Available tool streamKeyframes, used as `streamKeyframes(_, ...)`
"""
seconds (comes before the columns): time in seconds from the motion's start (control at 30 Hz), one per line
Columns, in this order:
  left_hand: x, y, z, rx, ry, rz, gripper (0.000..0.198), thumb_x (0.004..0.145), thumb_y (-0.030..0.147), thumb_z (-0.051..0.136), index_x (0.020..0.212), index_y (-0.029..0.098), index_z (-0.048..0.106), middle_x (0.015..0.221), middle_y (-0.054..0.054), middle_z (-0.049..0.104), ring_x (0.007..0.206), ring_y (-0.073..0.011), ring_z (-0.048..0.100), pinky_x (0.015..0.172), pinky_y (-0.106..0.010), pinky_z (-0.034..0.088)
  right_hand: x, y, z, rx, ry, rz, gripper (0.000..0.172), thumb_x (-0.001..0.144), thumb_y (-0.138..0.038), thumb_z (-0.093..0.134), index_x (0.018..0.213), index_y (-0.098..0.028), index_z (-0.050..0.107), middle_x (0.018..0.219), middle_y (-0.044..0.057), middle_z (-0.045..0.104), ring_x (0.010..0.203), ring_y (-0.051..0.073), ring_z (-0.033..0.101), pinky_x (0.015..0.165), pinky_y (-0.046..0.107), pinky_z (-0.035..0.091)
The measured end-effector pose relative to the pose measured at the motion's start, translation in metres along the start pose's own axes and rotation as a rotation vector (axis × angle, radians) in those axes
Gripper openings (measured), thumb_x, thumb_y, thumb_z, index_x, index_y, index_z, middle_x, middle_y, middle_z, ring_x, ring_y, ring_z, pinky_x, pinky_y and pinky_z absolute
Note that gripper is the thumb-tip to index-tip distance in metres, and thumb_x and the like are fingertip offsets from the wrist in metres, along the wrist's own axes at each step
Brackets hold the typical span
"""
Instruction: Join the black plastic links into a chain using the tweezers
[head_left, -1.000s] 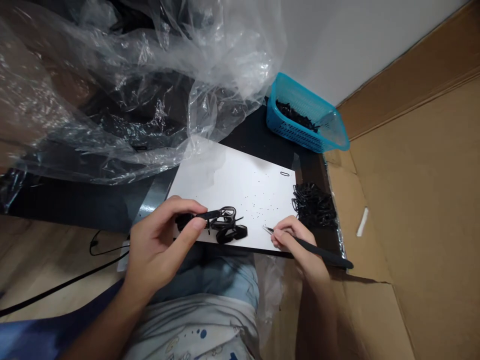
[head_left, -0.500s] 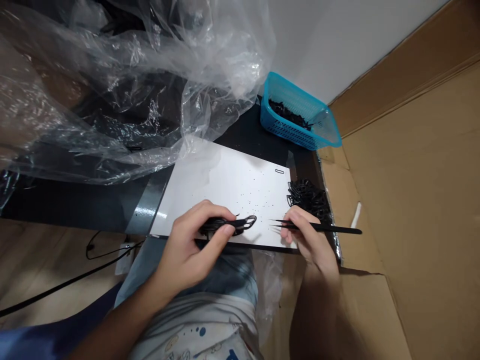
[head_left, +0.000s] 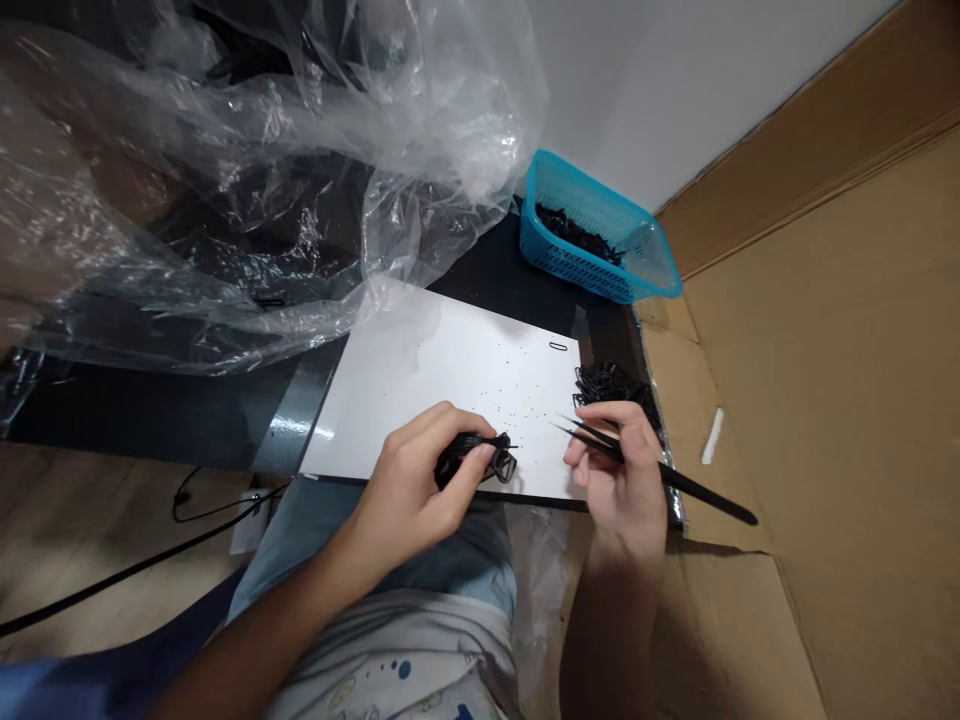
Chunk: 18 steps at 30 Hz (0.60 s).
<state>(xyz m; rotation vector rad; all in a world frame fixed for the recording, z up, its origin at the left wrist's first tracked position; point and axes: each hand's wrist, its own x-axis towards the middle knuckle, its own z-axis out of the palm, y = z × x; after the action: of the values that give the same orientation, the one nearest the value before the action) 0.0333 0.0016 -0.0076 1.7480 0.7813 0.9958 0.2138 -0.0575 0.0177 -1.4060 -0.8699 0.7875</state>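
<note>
My left hand (head_left: 420,475) is closed around a bunch of thin black rings (head_left: 501,462), whose looped ends stick out past the thumb and fingertips. It is over the near part of a white sheet (head_left: 442,350), which is dotted with tiny black specks. In my right hand (head_left: 622,470) is a pair of black tweezers (head_left: 705,495); their two points are apart, aim left and hold nothing I can see. Just beyond the right hand lies a heap of black rings (head_left: 611,382). A single flat black ring (head_left: 558,346) rests near the sheet's far right corner.
A blue plastic basket (head_left: 600,280) with black pieces inside stands at the back right. Crumpled clear plastic (head_left: 300,230) covers the left and back. Cardboard (head_left: 840,400) rises at the right, with a white strip (head_left: 712,436) on it. Black cables (head_left: 135,550) hang below left.
My left hand has moved slightly right and turned the bunch. My right hand has tilted, so the tweezers' rear end points lower and their tips sit higher and further right.
</note>
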Motion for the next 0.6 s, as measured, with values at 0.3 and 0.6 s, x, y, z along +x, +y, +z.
streamKeyframes(0.3, -0.001, 0.010, -0.007, -0.043, 0.069, 0.018, 0.009, 0.087, 0.012, 0.057, 0.092, 0.018, 0.061, 0.080, 0.002, 0.061, 0.072, -0.0087, 0.056, 0.065, -0.020, 0.040, -0.008, 0.008, 0.030, 0.074, -0.030, -0.108, 0.009, 0.080, -0.027, 0.061, 0.087, -0.023, 0.065, 0.067, -0.004, 0.063, 0.065, 0.010, 0.060, 0.060, 0.022, 0.046)
streamKeyframes(0.6, 0.006, 0.010, -0.004, -0.043, 0.090, 0.042, 0.009, 0.086, 0.013, 0.058, 0.091, 0.017, 0.065, 0.074, 0.000, 0.060, 0.065, -0.0106, 0.054, 0.059, -0.022, 0.039, -0.012, 0.018, 0.021, 0.123, -0.205, -0.189, 0.008, 0.078, -0.026, 0.061, 0.085, -0.024, 0.059, 0.070, -0.002, 0.059, 0.067, 0.014, 0.056, 0.063, 0.028, 0.040)
